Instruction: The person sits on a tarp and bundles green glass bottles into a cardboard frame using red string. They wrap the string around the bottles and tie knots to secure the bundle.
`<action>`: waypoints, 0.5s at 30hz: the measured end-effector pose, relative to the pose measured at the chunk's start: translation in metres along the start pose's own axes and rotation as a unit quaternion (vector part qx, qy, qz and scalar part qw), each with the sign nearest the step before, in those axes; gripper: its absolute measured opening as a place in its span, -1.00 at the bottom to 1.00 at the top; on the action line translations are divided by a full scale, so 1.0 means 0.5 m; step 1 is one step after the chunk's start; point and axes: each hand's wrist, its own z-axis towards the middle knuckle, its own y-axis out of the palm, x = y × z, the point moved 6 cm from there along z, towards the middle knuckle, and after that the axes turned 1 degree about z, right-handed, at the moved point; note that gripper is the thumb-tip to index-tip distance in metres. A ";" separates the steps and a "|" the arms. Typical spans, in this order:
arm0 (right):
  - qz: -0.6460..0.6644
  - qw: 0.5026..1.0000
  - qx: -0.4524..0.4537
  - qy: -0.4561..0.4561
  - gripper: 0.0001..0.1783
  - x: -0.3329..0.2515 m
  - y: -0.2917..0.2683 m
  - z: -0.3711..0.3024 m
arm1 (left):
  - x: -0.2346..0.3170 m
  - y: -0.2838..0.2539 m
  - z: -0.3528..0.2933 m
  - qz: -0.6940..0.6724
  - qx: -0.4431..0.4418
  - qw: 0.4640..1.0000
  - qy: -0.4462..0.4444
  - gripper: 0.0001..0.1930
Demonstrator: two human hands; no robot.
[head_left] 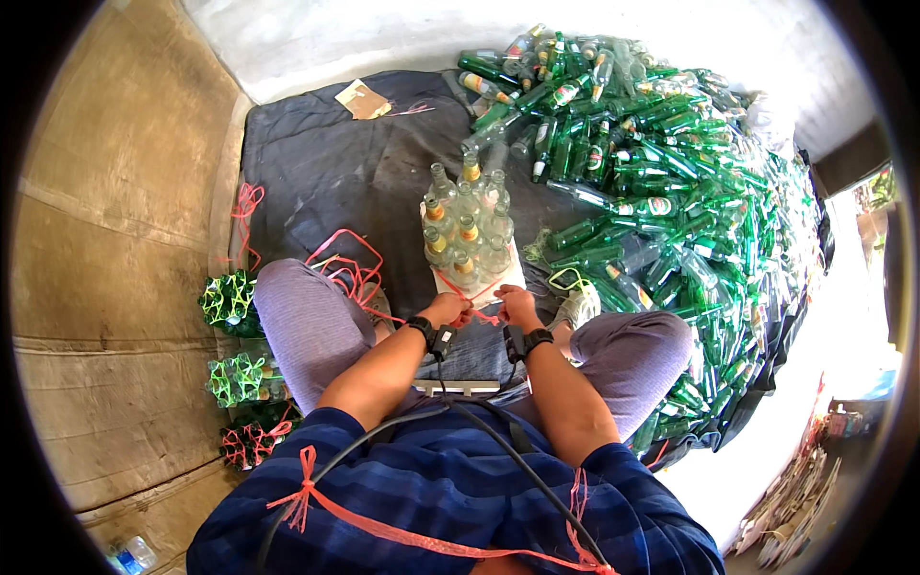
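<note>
A tight cluster of clear glass bottles (468,230) stands upright between my knees on a whitish pad (516,276). Several of the bottles have yellow neck labels. Red plastic string (458,289) crosses the near side of the cluster and comes together at my fingers. My left hand (449,310) is closed on the string, close to the pad's near edge. Just to its right, my right hand (518,306) pinches the string too, and a short end hangs between the hands. The exact crossing of the string is partly hidden by my fingers.
A large heap of mostly green bottles (661,192) fills the right side. Bundles of bottles tied with green string (240,380) stand at the left, beside a brown panel wall (125,268). Loose red string (369,254) lies near my left foot. Cardboard (363,99) lies on the dark sheet (316,153).
</note>
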 end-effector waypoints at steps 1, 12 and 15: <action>-0.043 0.999 -0.014 0.004 -0.73 -0.001 0.026 -0.021 | -0.005 -0.002 0.000 -0.018 0.005 1.000 0.001 -0.82; -0.452 0.884 -0.074 -0.091 -0.70 0.007 0.102 -0.071 | 0.032 0.006 -0.062 0.170 0.182 0.963 0.104 -0.86; -0.542 0.820 -0.026 -0.180 -0.67 0.017 0.111 -0.058 | 0.029 0.001 -0.058 0.321 0.233 0.892 0.216 -0.86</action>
